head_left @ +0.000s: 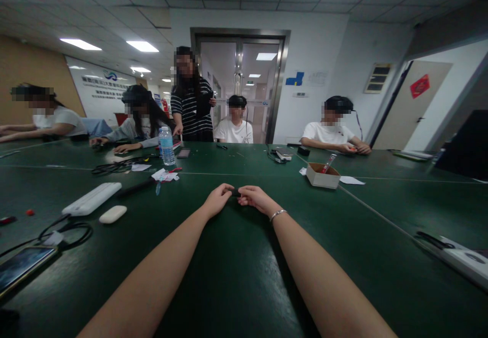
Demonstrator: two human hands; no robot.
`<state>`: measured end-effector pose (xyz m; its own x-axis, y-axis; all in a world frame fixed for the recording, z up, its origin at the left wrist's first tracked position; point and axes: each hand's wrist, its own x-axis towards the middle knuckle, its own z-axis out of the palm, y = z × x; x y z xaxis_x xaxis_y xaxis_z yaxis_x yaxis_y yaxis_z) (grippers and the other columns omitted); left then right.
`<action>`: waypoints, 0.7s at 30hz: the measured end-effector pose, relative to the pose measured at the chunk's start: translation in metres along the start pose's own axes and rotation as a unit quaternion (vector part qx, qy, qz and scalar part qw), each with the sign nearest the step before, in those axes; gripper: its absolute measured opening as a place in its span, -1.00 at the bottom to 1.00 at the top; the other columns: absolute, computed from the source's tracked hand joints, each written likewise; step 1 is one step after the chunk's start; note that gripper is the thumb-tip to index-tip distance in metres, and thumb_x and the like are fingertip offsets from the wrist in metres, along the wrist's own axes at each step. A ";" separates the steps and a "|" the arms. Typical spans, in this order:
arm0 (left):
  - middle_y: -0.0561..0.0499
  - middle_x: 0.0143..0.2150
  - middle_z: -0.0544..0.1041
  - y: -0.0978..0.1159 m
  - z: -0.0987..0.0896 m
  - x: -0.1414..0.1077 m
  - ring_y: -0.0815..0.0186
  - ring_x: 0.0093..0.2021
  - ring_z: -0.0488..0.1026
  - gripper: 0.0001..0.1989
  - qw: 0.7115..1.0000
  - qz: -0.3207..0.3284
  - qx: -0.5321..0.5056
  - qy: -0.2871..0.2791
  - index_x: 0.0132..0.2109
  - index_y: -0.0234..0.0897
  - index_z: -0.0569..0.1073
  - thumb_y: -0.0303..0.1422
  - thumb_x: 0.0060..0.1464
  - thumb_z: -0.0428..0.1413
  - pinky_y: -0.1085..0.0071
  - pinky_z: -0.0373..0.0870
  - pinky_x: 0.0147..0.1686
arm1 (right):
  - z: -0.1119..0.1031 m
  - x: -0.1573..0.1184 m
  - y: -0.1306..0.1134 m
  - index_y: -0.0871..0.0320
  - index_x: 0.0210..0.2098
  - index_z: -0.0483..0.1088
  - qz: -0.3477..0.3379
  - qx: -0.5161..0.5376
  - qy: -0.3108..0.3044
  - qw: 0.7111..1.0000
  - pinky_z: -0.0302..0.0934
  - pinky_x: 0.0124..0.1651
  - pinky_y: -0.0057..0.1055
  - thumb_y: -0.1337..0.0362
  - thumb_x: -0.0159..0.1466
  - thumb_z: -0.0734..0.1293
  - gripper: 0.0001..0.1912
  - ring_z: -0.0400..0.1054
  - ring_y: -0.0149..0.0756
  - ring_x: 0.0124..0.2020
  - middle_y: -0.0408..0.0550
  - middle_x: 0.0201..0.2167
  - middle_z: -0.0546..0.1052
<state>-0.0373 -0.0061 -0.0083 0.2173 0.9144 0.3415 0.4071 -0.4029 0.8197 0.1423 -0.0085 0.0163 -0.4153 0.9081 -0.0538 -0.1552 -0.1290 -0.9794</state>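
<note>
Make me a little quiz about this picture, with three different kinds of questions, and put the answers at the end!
1. Fill in the gap: The left hand and the right hand are holding a small thing between them, and its colour is ____.

2. Pick one: Where is the shiny bracelet?
A) On the left wrist
B) On the right wrist
C) On both wrists

3. True or false: The plastic bottle stands upright on the green table.

Key: 1. black; 2. B; 3. true
</note>
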 end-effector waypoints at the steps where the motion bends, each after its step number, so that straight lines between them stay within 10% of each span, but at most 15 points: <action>1: 0.02 -0.25 0.44 0.000 0.000 0.000 0.35 -0.25 0.37 -0.74 1.000 0.004 0.005 0.003 -0.11 -0.23 0.38 -0.34 0.04 -0.04 0.44 0.30 -0.23 | 0.000 0.000 0.000 0.37 -0.33 0.33 -0.001 -0.001 -0.001 1.000 0.34 -0.51 -0.58 0.47 0.25 0.26 -0.96 0.38 -0.42 -0.62 0.06 -0.58 0.46; 21: -0.05 -0.16 0.43 0.010 -0.001 -0.004 0.29 -0.14 0.36 -0.72 1.000 0.006 0.001 0.000 -0.11 -0.27 0.39 -0.39 -0.02 0.03 0.36 0.29 -0.11 | -0.003 0.001 0.001 0.38 -0.32 0.34 -0.003 -0.002 -0.003 1.000 0.35 -0.50 -0.57 0.44 0.24 0.28 -0.94 0.39 -0.42 -0.60 0.06 -0.57 0.46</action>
<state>-0.0346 -0.0141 -0.0009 0.2228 0.9094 0.3512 0.4057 -0.4141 0.8148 0.1444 -0.0066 0.0146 -0.4199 0.9064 -0.0467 -0.1542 -0.1219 -0.9805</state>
